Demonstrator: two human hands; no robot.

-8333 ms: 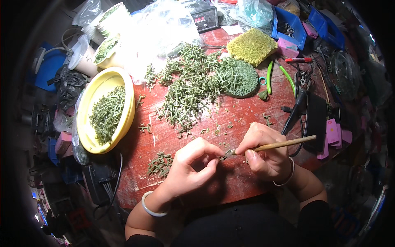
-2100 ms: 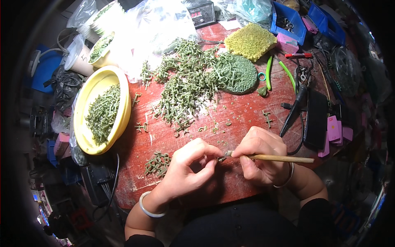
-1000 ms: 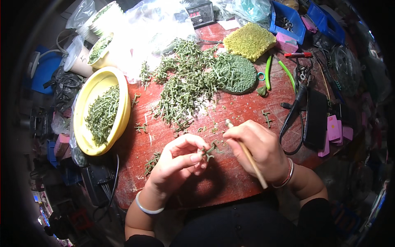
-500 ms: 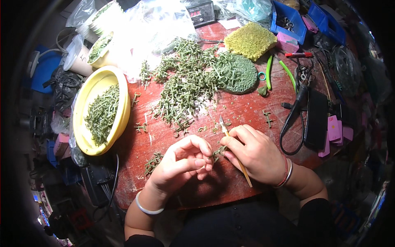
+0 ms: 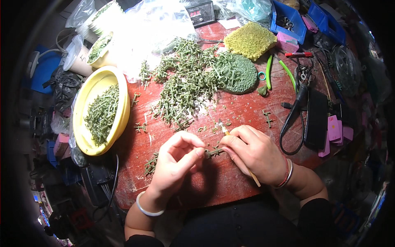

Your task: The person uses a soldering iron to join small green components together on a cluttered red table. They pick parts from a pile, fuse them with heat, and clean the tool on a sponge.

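My left hand (image 5: 175, 160) is pinched, thumb against forefinger, at one end of a small green branched piece (image 5: 214, 152), wax-like in look. The piece spans the gap to my right hand (image 5: 257, 154), whose fingertips are close to its other end; whether they touch it I cannot tell. That right hand is closed round a slim craft knife (image 5: 224, 129) with a wooden handle, its blade pointing away from me above the table. Beside my left wrist lies a little heap of similar green pieces (image 5: 150, 164), partly hidden by the hand. A big pile of them (image 5: 185, 86) spreads beyond both hands.
A yellow bowl (image 5: 125, 113) holding more green pieces stands at left. Far back are a round green textured pad (image 5: 247, 78), a yellow sponge-like block (image 5: 250, 41) and green-handled pliers (image 5: 269, 74). A cabled pen-like tool (image 5: 299, 96) and black phone-like slab (image 5: 317, 119) lie right.
My left hand has shifted slightly left and its fingers have closed into a pinch. The green piece now lies more level between the hands. The knife has tilted slightly, its blade end lower.
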